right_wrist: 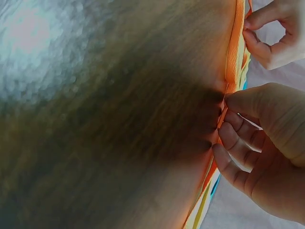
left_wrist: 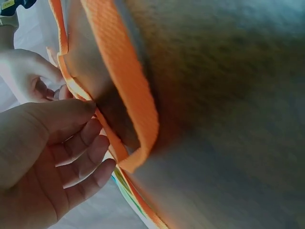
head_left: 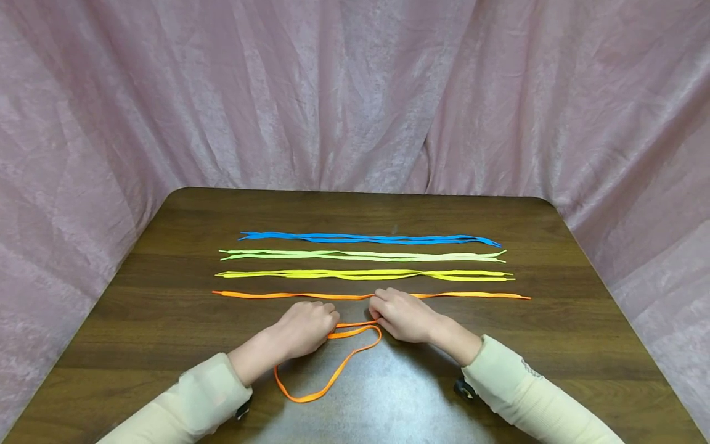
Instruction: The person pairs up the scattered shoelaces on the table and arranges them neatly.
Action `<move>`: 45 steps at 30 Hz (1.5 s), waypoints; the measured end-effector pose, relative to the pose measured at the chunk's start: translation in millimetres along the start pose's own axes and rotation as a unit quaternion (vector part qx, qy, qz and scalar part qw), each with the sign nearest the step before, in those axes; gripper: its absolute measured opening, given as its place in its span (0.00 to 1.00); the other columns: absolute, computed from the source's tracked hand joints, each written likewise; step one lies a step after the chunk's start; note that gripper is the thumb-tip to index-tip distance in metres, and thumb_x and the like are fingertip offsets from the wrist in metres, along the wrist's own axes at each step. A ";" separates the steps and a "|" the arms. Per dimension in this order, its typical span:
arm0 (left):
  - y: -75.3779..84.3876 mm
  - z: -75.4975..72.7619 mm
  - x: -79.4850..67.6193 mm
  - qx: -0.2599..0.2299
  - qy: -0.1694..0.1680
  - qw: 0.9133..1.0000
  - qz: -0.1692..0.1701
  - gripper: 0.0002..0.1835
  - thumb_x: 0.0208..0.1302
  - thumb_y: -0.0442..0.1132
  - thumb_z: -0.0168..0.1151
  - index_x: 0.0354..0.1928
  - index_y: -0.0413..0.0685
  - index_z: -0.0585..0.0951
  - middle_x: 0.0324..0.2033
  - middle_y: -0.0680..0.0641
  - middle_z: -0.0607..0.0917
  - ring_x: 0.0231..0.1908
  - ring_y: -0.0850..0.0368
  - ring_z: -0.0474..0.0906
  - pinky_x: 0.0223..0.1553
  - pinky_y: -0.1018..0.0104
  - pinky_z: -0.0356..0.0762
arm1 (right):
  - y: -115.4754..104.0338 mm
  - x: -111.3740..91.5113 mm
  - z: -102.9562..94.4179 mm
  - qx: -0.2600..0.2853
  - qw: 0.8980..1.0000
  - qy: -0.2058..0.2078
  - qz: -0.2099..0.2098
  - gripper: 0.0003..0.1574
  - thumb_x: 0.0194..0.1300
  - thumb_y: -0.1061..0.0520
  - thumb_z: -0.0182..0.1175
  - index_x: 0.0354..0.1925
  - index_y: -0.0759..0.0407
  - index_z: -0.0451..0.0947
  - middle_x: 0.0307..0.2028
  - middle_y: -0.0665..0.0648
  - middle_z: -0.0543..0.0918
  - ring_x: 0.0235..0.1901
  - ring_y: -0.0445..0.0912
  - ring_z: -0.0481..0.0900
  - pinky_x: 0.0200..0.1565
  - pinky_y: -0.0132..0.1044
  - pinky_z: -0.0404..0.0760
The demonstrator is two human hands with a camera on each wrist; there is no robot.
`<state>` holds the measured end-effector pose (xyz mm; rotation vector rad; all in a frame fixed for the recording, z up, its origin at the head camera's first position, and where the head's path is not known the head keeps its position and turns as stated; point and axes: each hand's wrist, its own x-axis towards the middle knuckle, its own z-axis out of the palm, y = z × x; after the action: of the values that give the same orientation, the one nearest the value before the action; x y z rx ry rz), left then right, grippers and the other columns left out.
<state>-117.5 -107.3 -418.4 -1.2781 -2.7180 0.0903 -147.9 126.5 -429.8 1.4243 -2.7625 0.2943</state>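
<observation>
My left hand (head_left: 307, 328) pinches a flat orange shoelace (head_left: 309, 397) between thumb and fingers, low over the table. Thumb and fingertips of my right hand (head_left: 405, 316) pinch the same lace a short way to the right. A short stretch of it runs between the two hands, and the rest hangs back in a loose loop toward the near edge. Just beyond the fingers a second orange shoelace (head_left: 288, 296) lies straight from left to right, partly covered by the right hand. The left wrist view shows the held lace (left_wrist: 126, 81) folding close beside the left fingertips.
Behind the orange lace lie yellow laces (head_left: 344, 274), then light green laces (head_left: 366, 254), then blue laces (head_left: 377, 238), in roughly parallel rows. They rest on a dark wooden table (head_left: 183, 370). A pink curtain (head_left: 355, 92) hangs around its far side and both flanks.
</observation>
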 end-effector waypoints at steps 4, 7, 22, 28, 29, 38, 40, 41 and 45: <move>-0.2 -0.9 1.4 0.015 -0.013 1.000 0.014 0.10 0.51 0.32 0.63 0.19 0.51 0.74 0.17 0.54 0.69 0.17 0.60 0.65 0.15 0.71 0.58 | -0.5 1.2 -0.2 -0.001 1.000 0.003 0.002 0.11 0.56 0.61 0.60 0.24 0.52 0.68 0.25 0.46 0.65 0.27 0.42 0.65 0.32 0.32 0.67; -0.2 -0.8 0.7 0.031 -0.011 0.999 0.025 0.10 0.52 0.32 0.61 0.19 0.51 0.73 0.17 0.54 0.68 0.16 0.60 0.64 0.15 0.71 0.55 | -1.0 1.3 -0.8 0.000 1.000 0.003 0.005 0.10 0.57 0.61 0.60 0.25 0.52 0.68 0.25 0.46 0.65 0.27 0.42 0.65 0.32 0.32 0.67; -18.7 -11.3 -25.2 -0.042 0.048 0.998 0.000 0.11 0.54 0.27 0.61 0.25 0.50 0.72 0.16 0.56 0.70 0.16 0.62 0.67 0.16 0.73 0.57 | 8.2 -17.2 -2.7 0.023 0.999 0.022 0.016 0.06 0.59 0.63 0.58 0.34 0.54 0.73 0.30 0.47 0.72 0.32 0.41 0.71 0.35 0.33 0.73; -37.9 -7.8 -45.2 -0.055 0.040 0.997 -0.042 0.12 0.52 0.26 0.62 0.24 0.53 0.75 0.18 0.58 0.74 0.17 0.64 0.68 0.17 0.72 0.61 | 19.0 -31.0 -3.9 0.017 0.999 0.037 0.028 0.06 0.58 0.63 0.60 0.32 0.54 0.73 0.29 0.46 0.71 0.30 0.40 0.70 0.33 0.33 0.73; -41.2 -7.0 -48.7 -0.055 0.039 0.996 -0.051 0.12 0.52 0.26 0.62 0.24 0.53 0.75 0.18 0.58 0.74 0.17 0.64 0.68 0.17 0.72 0.61 | 21.1 -33.5 -4.3 0.015 0.999 0.038 0.030 0.06 0.58 0.63 0.60 0.32 0.54 0.72 0.29 0.46 0.71 0.30 0.40 0.70 0.33 0.33 0.73; -69.4 -2.1 -79.1 -0.056 0.039 0.992 -0.110 0.12 0.49 0.33 0.68 0.22 0.55 0.74 0.20 0.61 0.73 0.19 0.65 0.68 0.17 0.71 0.62 | 41.3 -59.0 -10.0 0.013 0.996 0.038 0.076 0.07 0.58 0.64 0.61 0.31 0.54 0.72 0.29 0.47 0.72 0.28 0.39 0.69 0.32 0.33 0.73; -74.7 -2.7 -84.9 -0.059 0.037 0.990 -0.122 0.13 0.48 0.34 0.70 0.22 0.55 0.73 0.20 0.61 0.73 0.19 0.66 0.66 0.17 0.72 0.61 | 45.3 -65.0 -11.6 0.014 0.995 0.036 0.087 0.07 0.58 0.64 0.61 0.31 0.55 0.72 0.29 0.46 0.72 0.28 0.39 0.68 0.32 0.32 0.72; -77.3 -2.9 -87.6 -0.062 0.036 0.989 -0.128 0.13 0.48 0.34 0.70 0.22 0.55 0.73 0.20 0.61 0.73 0.19 0.67 0.66 0.17 0.72 0.61 | 47.4 -68.1 -12.2 0.014 0.995 0.036 0.090 0.07 0.58 0.64 0.61 0.31 0.55 0.72 0.29 0.46 0.71 0.28 0.39 0.68 0.32 0.32 0.72; -87.4 -3.1 -98.3 -0.063 0.034 0.987 -0.142 0.12 0.48 0.35 0.70 0.23 0.55 0.74 0.21 0.61 0.73 0.19 0.66 0.65 0.18 0.71 0.63 | 55.1 -80.2 -14.1 0.016 0.994 0.047 0.097 0.08 0.56 0.65 0.62 0.30 0.55 0.72 0.28 0.46 0.71 0.27 0.38 0.66 0.30 0.32 0.70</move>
<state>-121.7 -238.7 -415.1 -0.8873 -2.8521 -0.1535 -146.6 224.7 -433.0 1.1178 -2.8330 0.3995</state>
